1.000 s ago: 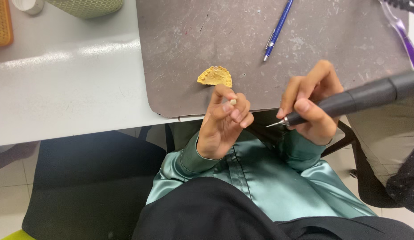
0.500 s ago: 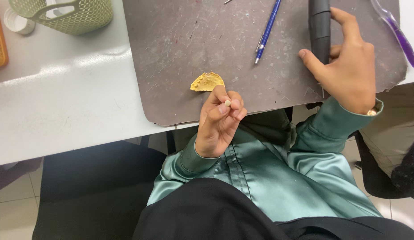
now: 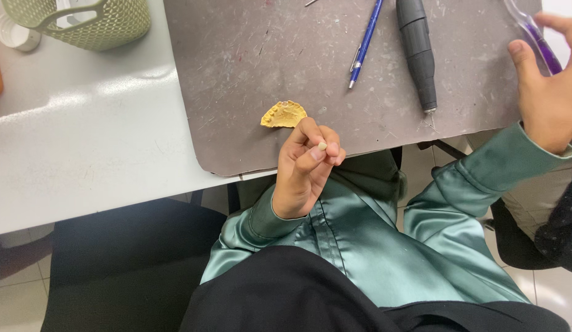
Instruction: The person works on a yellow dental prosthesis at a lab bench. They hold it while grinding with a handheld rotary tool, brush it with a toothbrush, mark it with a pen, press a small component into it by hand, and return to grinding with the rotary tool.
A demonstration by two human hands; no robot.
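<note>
My left hand (image 3: 307,166) is held over the table's front edge, its fingertips pinched on a small pale tooth-like piece (image 3: 322,146). Just beyond it a yellow dental arch model (image 3: 284,115) lies on the grey work mat (image 3: 249,67). A dark grey rotary handpiece (image 3: 418,52) lies on the mat, tip toward me, with no hand on it. My right hand (image 3: 547,92) is at the mat's right edge, fingers spread and touching a clear tool with a purple end (image 3: 535,37); whether it grips that tool is unclear.
A blue pen (image 3: 364,43) lies on the mat left of the handpiece. A pale green woven basket (image 3: 83,21) and a small white lid (image 3: 15,34) stand at the back left of the white table (image 3: 83,141). A black chair (image 3: 126,264) is below.
My right hand carried the handpiece from near my left hand up onto the mat, let it go, and moved right to the purple-ended tool. My left hand stayed pinched on the small piece.
</note>
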